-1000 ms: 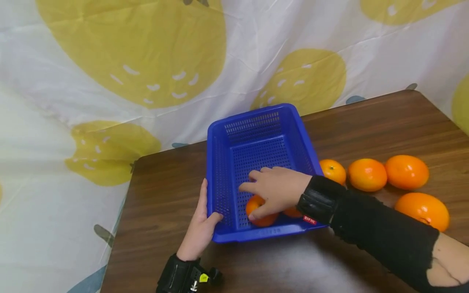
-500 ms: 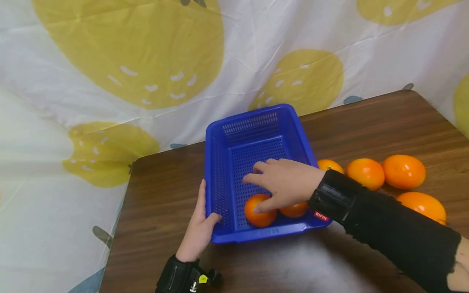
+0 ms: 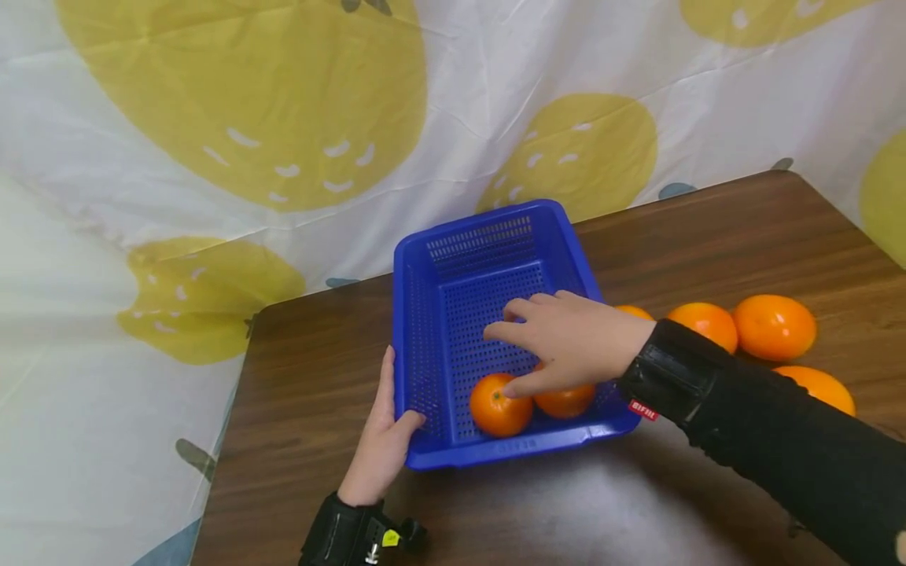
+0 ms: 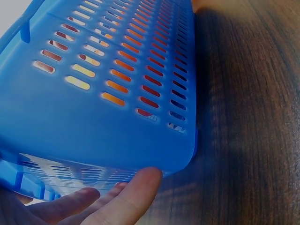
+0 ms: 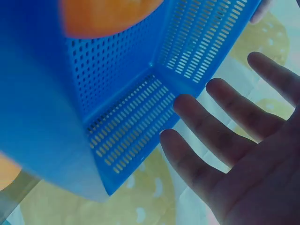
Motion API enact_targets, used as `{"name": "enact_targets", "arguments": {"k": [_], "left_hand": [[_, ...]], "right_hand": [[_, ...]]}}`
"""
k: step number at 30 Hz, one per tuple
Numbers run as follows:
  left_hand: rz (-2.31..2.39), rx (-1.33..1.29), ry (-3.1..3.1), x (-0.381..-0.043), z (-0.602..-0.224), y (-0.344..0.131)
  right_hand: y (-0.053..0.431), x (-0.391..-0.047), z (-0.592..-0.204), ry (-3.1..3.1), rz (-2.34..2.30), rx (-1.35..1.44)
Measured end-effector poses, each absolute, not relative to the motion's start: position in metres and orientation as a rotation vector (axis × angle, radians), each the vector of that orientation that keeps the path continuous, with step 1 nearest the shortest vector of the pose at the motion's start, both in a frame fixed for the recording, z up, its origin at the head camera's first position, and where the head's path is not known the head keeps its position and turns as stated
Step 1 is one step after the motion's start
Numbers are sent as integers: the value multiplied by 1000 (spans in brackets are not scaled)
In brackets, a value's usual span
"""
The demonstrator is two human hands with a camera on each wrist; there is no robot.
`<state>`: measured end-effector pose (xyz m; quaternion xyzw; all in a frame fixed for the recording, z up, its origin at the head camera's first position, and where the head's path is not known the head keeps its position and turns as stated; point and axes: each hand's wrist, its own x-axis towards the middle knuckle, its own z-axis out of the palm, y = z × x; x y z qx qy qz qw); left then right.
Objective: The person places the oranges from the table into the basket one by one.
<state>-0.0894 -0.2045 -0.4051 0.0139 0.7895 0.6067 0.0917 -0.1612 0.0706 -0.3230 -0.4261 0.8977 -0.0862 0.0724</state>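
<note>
A blue plastic basket (image 3: 524, 450) with perforated walls stands on the table. My left hand (image 3: 378, 448) holds its left side, the thumb over the rim and the fingers along the outer wall. Inside, near the front end, lie two oranges, one (image 3: 499, 415) fully visible and the other (image 3: 569, 402) partly behind my right hand (image 3: 566, 338). That hand hovers over the basket with spread, slightly bent fingers and grips nothing. From the right wrist, its fingers appear apart from one another, with an orange (image 5: 110, 16) at the top of the view.
Several more oranges lie right of the basket on the brown wooden table (image 3: 297, 393); one (image 3: 775, 326) is farthest right, another (image 3: 817, 389) sits partly behind the right sleeve. A white cloth (image 3: 467, 86) with yellow fruit prints hangs behind.
My right hand has let go of the front-left orange and risen up and right. That orange stays in the basket, and the second one shows more. My left hand keeps its place.
</note>
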Motion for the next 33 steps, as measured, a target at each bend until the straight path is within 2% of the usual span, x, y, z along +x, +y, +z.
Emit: {"name": "enact_targets", "arguments": {"k": [33], "left_hand": [[1822, 55, 2347, -90, -409, -202]], "right_hand": [[133, -161, -335, 2808, -392, -1112]]}}
